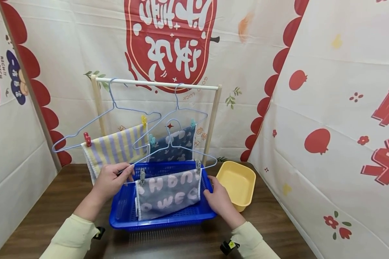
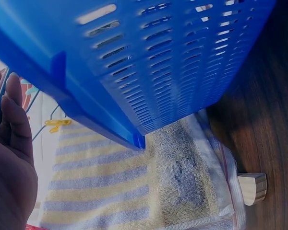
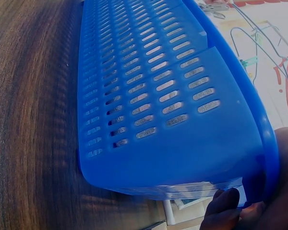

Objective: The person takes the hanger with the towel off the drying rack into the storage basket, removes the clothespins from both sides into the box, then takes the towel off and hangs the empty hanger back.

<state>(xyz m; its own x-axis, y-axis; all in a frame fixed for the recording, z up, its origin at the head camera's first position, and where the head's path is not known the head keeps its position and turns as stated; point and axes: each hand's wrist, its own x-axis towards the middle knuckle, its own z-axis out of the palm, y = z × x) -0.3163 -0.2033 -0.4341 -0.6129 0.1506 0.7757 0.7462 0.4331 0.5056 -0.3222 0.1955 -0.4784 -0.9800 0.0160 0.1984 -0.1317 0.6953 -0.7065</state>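
My left hand (image 1: 112,178) pinches the lower left corner of a light-blue wire hanger (image 1: 170,145). From that hanger hangs a grey towel (image 1: 168,196) with pink letters, held by two grey clothespins (image 1: 142,176) and overlapping the inside of a blue slotted basket (image 1: 194,218). At the basket's right side, my right hand (image 1: 221,199) grips the rim; in the right wrist view its fingers (image 3: 222,211) curl under that rim. The left wrist view has the left hand (image 2: 12,139) beside the basket's outer wall (image 2: 173,62).
Behind the basket stands a drying rack (image 1: 155,83). Two more hangers hang on it, with a yellow-and-purple striped towel (image 1: 116,145) and a dark blue patterned towel (image 1: 173,145). A yellow tub (image 1: 236,183) sits right of the basket on the wooden table (image 1: 262,226).
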